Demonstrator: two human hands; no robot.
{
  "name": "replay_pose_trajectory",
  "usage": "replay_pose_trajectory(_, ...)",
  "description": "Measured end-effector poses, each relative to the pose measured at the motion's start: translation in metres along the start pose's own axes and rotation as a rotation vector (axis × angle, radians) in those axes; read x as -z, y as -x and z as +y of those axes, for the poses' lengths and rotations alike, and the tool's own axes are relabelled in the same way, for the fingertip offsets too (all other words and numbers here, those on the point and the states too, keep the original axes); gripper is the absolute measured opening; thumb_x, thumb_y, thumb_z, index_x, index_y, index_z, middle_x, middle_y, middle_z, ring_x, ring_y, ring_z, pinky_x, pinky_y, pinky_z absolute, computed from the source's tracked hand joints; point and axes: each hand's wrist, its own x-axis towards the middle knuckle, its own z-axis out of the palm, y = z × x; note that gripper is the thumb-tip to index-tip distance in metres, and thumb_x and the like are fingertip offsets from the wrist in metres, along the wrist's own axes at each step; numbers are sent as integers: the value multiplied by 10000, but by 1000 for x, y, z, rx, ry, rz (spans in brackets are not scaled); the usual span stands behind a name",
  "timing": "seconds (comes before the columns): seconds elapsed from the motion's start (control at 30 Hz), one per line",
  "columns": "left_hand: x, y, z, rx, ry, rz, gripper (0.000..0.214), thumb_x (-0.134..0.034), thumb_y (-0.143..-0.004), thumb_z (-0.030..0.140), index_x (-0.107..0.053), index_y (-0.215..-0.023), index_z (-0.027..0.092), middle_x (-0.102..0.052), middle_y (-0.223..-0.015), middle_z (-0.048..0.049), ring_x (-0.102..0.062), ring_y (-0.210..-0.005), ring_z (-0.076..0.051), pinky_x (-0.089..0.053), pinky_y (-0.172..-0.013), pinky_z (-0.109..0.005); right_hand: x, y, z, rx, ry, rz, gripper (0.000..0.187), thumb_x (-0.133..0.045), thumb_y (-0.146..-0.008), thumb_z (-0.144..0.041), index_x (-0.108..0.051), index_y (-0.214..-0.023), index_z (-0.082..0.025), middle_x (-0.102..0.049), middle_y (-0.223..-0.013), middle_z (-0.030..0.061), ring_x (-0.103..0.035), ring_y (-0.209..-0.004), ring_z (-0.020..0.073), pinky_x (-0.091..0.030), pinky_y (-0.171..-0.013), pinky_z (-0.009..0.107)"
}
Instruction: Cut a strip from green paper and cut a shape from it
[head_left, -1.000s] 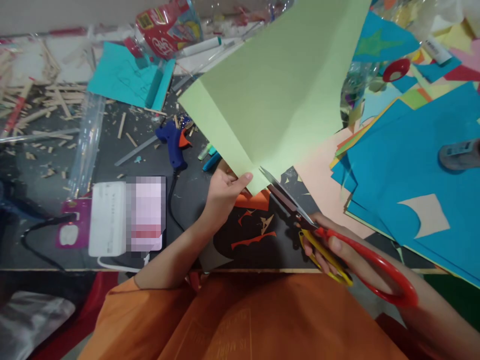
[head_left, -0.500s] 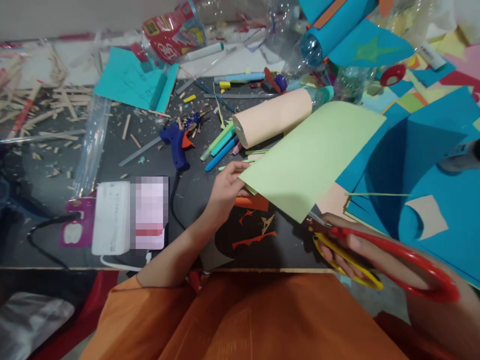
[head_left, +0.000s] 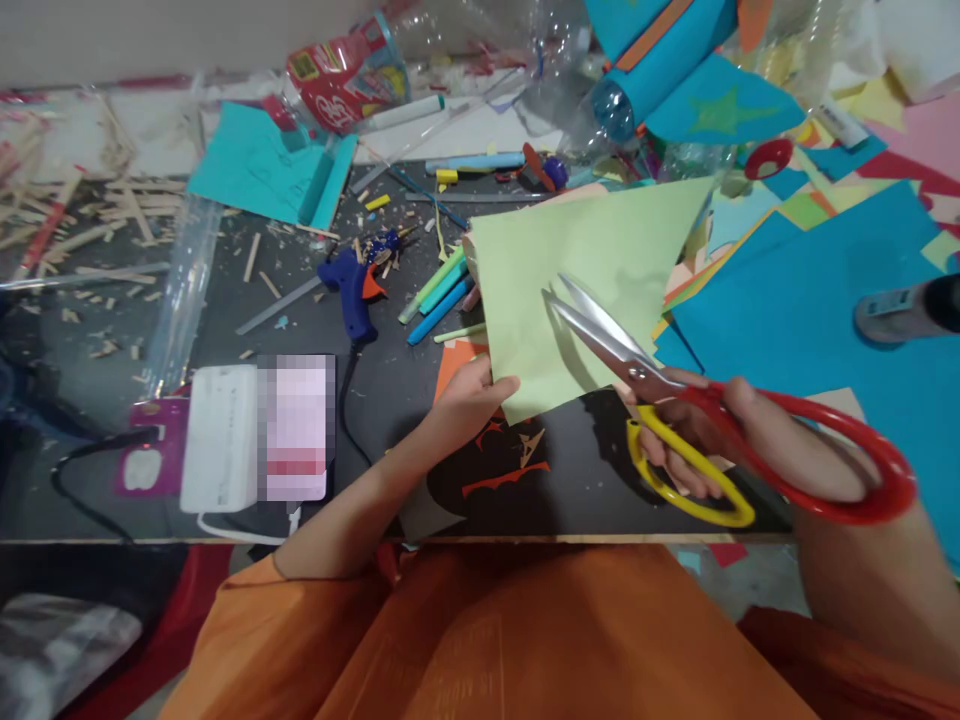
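Note:
A sheet of pale green paper (head_left: 540, 245) is pinched at its near left corner by my left hand (head_left: 476, 395), thumb on top. My right hand (head_left: 694, 445) grips a pair of scissors (head_left: 637, 372) with one red and one yellow handle. Their blades lie over the paper, slightly parted and pointing up and left. Beneath the sheet's left side are orange paper (head_left: 454, 370) and several markers (head_left: 442, 310). Orange paper scraps (head_left: 506, 480) lie on the dark table just below the sheet.
A blue glue gun (head_left: 352, 290) lies left of the markers. Nearer the left edge are a white box-shaped device (head_left: 220, 440) and a phone (head_left: 301, 430) with cables. Large blue paper (head_left: 810, 300) and a can-like bottle (head_left: 904, 312) are on the right. Plastic bottles (head_left: 337, 85) line the back.
The green paper has turned and come down flatter, now covering the peach-coloured tube. The scissors have come out from beside its near edge to above it, blades in full view.

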Motion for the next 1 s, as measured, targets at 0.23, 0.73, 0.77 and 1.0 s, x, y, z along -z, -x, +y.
replay_pose_trajectory(0.23,0,-1,-2,-10,251,68,217,-603,-619,212,-645,-830,179,-716,-808,-35,-673,-894,-239,-539,-768,-316,-22,-32,-6,-82,-76,-188,593,-413,-802,-773,-501,-967,-211,-612,-757,19,-510,-458,96,-419,-421,240)
replay_pose_trajectory(0.73,-2,-2,-1,-51,344,163,171,-542,-729,177,-635,-872,168,-704,-1014,-66,-639,-1072,-252,-536,-915,-345,-26,-22,-1,-11,-40,-109,482,-372,-879,-693,-481,-902,-224,-576,-795,15,-535,-542,102,-443,-458,223)
replay_pose_trajectory(0.77,-1,-1,-1,-31,329,158,164,-566,-729,186,-641,-873,166,-704,-1002,-71,-647,-1046,-255,-549,-885,-343,-27,-23,-1,-21,-46,-112,497,-375,-868,-707,-477,-902,-222,-571,-787,13,-533,-533,99,-437,-448,219)
replay_pose_trajectory(1.0,-1,5,1,35,297,92,197,-669,-735,303,-680,-892,184,-719,-824,-80,-679,-933,-279,-580,-736,-339,-30,-27,-1,-20,-54,-142,524,-360,-866,-720,-473,-872,-209,-586,-784,14,-534,-507,79,-443,-442,205)
